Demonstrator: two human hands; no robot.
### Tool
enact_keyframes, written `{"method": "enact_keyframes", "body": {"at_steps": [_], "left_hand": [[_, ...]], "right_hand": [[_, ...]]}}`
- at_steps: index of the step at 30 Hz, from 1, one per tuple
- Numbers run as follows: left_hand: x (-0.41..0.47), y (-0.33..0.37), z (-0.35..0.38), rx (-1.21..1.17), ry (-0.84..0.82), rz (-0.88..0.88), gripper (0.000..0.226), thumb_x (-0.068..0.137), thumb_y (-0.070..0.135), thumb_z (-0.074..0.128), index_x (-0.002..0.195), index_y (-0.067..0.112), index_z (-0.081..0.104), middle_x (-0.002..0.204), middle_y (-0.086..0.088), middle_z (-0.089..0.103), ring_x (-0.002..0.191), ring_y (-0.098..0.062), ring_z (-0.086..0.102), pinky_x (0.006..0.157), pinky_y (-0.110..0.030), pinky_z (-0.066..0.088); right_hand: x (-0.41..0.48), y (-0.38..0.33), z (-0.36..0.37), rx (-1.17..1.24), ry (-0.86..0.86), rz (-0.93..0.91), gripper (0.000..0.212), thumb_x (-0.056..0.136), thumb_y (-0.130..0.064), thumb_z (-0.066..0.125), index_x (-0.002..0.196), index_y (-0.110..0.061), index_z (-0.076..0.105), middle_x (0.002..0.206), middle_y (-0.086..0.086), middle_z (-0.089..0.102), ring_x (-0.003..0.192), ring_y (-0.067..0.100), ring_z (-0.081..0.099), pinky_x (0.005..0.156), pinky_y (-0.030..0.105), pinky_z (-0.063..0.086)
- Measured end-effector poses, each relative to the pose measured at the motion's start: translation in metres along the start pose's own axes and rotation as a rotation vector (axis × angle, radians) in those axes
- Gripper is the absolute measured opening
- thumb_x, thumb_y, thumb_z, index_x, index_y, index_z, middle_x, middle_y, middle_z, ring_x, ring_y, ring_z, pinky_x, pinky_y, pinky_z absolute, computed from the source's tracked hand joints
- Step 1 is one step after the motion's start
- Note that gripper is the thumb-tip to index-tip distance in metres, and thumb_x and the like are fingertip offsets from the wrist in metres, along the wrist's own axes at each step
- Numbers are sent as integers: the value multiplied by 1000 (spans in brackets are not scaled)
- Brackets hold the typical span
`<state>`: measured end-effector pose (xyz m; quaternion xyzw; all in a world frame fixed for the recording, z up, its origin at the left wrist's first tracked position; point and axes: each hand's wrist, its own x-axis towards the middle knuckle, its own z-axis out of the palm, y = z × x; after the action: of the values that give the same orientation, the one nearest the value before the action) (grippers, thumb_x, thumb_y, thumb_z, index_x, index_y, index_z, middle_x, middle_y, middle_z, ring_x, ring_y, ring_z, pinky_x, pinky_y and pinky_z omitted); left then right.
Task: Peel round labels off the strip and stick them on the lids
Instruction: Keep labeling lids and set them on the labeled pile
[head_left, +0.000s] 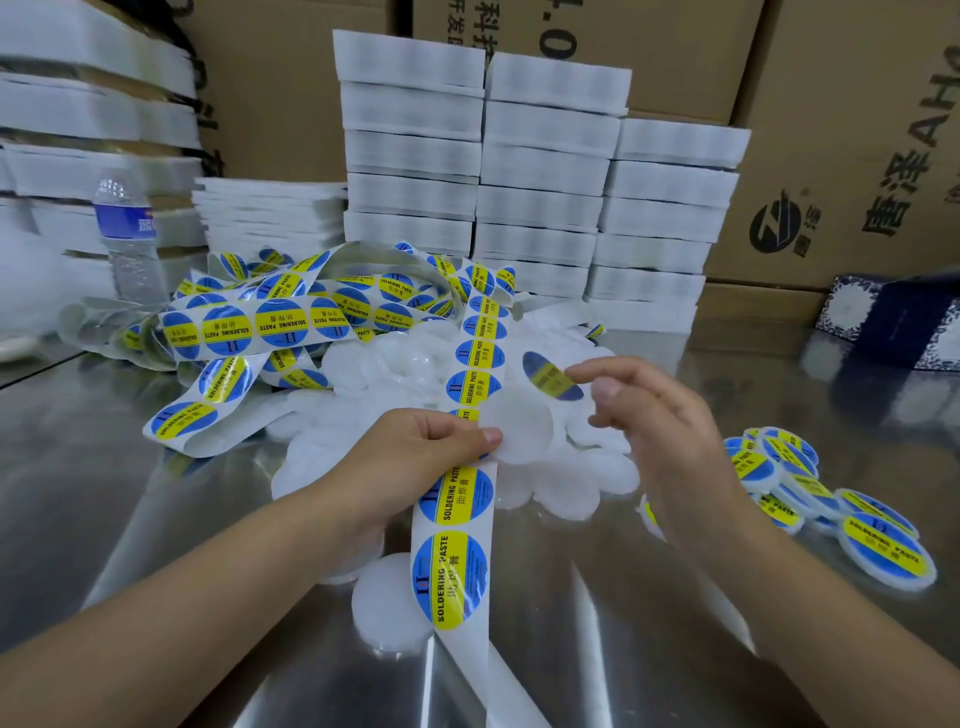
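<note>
Holding label (550, 382), left hand (415, 447) pinching lid (517, 428)

A heap of lids (322, 410) lies mid-counter (623, 597). The strip (457, 519) runs from a tangle at the heap's far left, across it, to the near edge. Labelled lids (810, 499) lie to the right. A bottle (127, 234) stands far left. Stacked packs (540, 171) stand behind the heap, with cartons (841, 130) behind those.

The white strip of blue-and-yellow round labels (452, 571) runs off the bottom edge, one label half hidden under the left hand (415, 452). The peeled round label (550, 375) is too smeared to read. The clear plastic water bottle (127, 234) is blurred.
</note>
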<state>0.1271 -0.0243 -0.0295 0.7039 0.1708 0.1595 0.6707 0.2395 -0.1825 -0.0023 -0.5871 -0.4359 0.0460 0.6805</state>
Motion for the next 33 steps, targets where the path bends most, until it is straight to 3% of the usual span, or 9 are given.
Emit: {"method": "enact_keyframes", "body": {"at_steps": [2,4,8,14,20,33], "left_hand": [[0,0,1,-5,3,-10,18,79,32,71,85,17,78,90,-7,76,83,-22,73,72,-25,56],[0,1,0,-7,-1,-18,16,79,31,71,84,17,78,90,-7,76,81,-21,73,69,-24,56],[0,0,-1,14,-16,-20,20,80,33,71,88,16,77,93,-8,76,85,-25,72,78,-31,57],[0,2,1,42,-14,-5,20,73,39,73,79,20,78,73,-1,74,57,-9,66,56,-19,49],[1,0,-1,35,-60,1,46,53,53,75,85,21,78,89,-5,76,70,-13,70,69,-27,54],[0,1,0,23,-42,13,36,61,47,73,86,22,78,92,-4,76,76,-13,70,68,-22,54]], "right_hand": [[5,-3,-3,187,-3,198,16,66,-26,61,66,-19,75,62,-7,50,59,9,42,63,21,39],[7,-4,-5,284,-22,358,25,63,-36,60,64,-16,75,58,-5,44,55,11,37,60,25,37],[8,1,-4,250,-76,518,32,62,-44,58,65,-17,75,57,-5,42,49,11,37,56,24,37],[7,6,-1,250,-124,553,36,62,-43,61,80,-15,74,59,-4,43,49,10,37,55,25,37],[7,6,-1,261,-139,554,41,65,-42,58,90,-13,72,59,-4,42,49,10,37,53,24,36],[6,8,-2,261,-148,532,36,64,-43,61,84,-17,74,60,-5,43,49,9,38,49,22,40]]}}
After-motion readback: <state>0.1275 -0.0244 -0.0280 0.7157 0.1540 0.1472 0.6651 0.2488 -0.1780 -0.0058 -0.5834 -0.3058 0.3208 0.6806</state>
